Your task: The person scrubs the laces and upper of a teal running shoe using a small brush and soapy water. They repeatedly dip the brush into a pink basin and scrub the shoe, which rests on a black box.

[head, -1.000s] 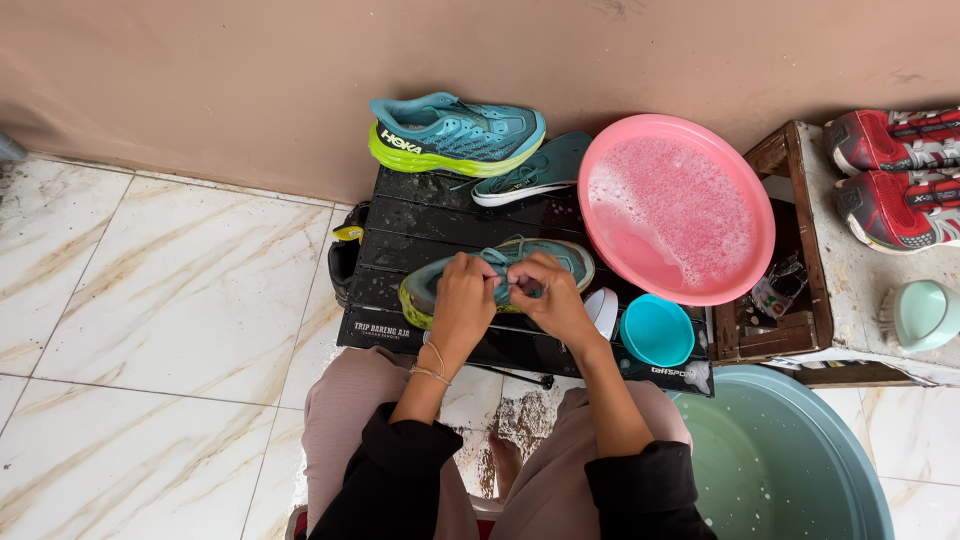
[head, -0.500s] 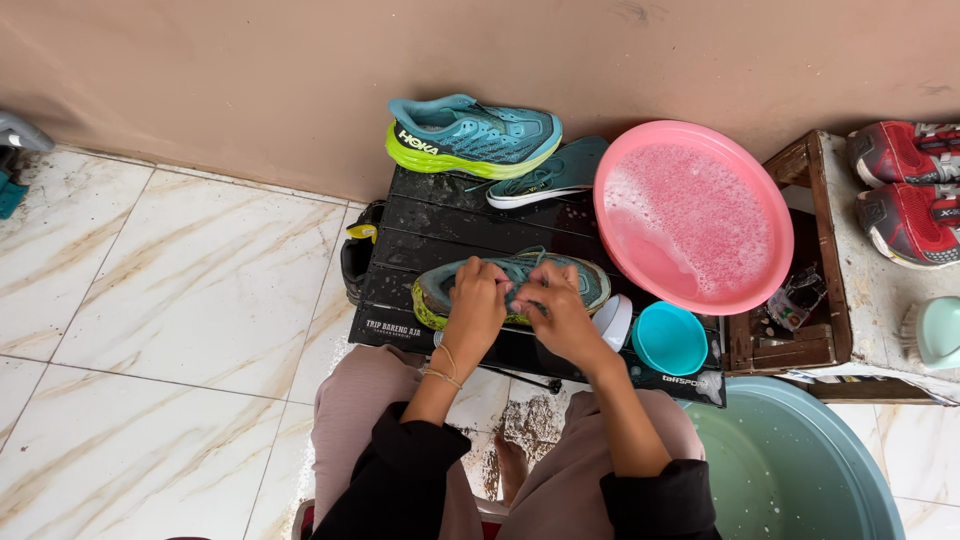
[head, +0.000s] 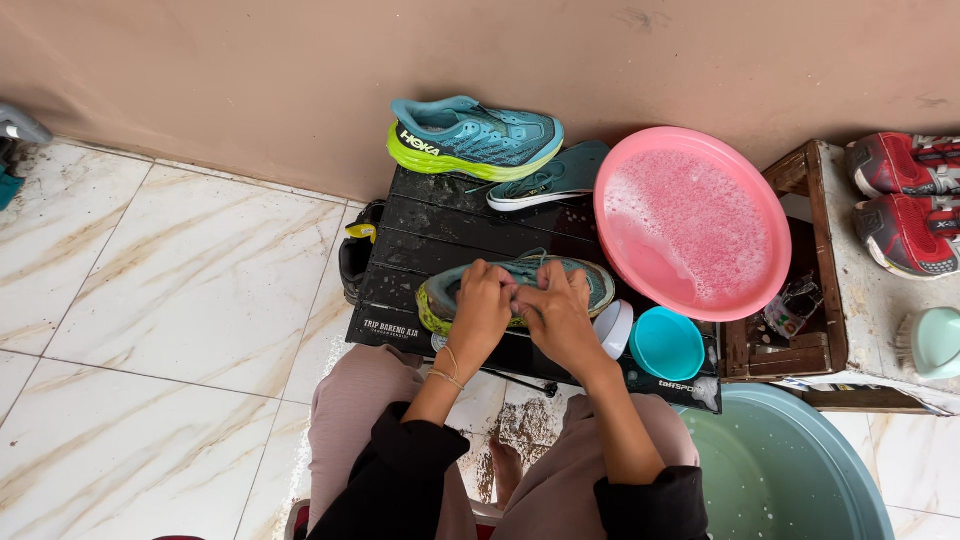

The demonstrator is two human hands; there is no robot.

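Teal shoe with yellow-green sole [head: 590, 281] lies on its side across the front half of the low black tabletop [head: 440, 225], toe to the right. Both hands on it, mid-shoe. Left hand [head: 481, 307] curled over the upper, fingers bent down onto it. Right hand [head: 555, 311] just beside it, fingers also bent onto the shoe; thumbs meet near the laces. Both hands narrow, gripping the shoe; can't tell whether anything else is in them.

Second matching shoe [head: 473, 137] stands at the back of the tabletop against the tan wall. A teal insole [head: 552, 176] lies just right of it, tilted. Pink basin [head: 692, 222] with sudsy water sits at the right end of the tabletop, overlapping a dark wooden crate [head: 823, 255]. Small teal cup [head: 666, 344] and a white object [head: 613, 328] near the right hand, front right. Big green tub [head: 780, 470] on the floor, lower right. Pair of red shoes [head: 905, 204] on a ledge far right, a brush [head: 925, 343] below them. Marble-look tile floor [head: 170, 300] to the left.
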